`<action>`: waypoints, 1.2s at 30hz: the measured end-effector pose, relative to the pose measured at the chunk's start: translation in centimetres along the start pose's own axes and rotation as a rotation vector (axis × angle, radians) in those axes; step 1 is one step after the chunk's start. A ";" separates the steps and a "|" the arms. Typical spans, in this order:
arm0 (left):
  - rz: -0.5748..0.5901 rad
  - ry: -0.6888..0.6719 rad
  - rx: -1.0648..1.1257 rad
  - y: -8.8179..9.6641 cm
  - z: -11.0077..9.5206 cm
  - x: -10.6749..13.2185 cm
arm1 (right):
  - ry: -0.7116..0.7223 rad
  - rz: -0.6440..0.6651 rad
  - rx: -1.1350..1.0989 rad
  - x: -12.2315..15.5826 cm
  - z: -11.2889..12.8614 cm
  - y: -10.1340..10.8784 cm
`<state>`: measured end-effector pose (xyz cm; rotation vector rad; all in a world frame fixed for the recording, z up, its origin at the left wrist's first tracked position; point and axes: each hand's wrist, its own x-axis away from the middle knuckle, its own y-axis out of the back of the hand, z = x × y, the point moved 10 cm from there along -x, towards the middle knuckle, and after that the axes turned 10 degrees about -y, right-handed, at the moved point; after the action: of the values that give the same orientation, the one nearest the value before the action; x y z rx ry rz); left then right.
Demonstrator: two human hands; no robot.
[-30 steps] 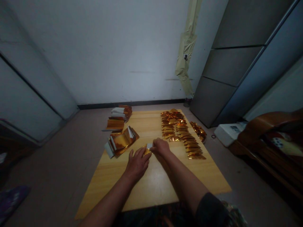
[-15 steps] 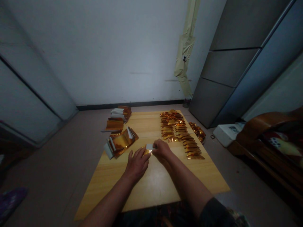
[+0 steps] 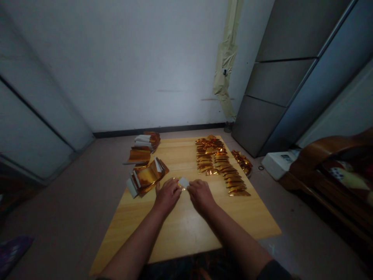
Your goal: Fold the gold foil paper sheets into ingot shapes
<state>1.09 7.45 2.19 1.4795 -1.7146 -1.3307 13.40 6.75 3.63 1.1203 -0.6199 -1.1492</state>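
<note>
The small paper (image 3: 183,182), pale grey on its upper face with gold showing at its edges, is sitting right between the two sets of fingertips, just above or on the table (image 3: 186,237); which, I cannot tell. The left hand (image 3: 168,197) is holding its left edge with the fingers curled nearly together, and the right hand (image 3: 201,195) is gripping the opposite edge, fingers bunched closed; how hard they are pressing is not showing. Since the fingers are covering both edges, a crooked crease could be going unnoticed there, and if one hand is pulling harder than the other, the thin paper could be tearing or slipping from the looser pinch. Just left of the left fingers, the loose gold sheets (image 3: 146,176) are lying askew and curling up, so a sideways sweep of that hand could be knocking them out of order. To the right of the right fingers, the folded gold pieces (image 3: 234,178) are leaning on one another in rows, and a careless forearm could be toppling or flattening the nearest ones.
</note>
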 end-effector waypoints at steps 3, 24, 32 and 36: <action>-0.010 0.026 0.006 -0.3 0.4 -0.5 | 0.008 0.002 0.038 1.0 1.1 -0.3; 0.116 -0.105 0.094 -1.1 0.1 -0.8 | 0.096 0.093 -0.169 -1.0 -0.5 -0.4; 0.122 -0.121 0.088 -0.7 -0.5 -0.7 | 0.185 0.098 -0.360 -1.2 0.6 -0.2; 0.113 -0.118 0.092 -0.5 -0.5 -0.6 | 0.201 0.162 -0.550 -1.0 1.4 0.2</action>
<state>1.90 7.87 2.05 1.3550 -1.9274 -1.3185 11.96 7.14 4.48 0.6867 -0.2092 -0.9701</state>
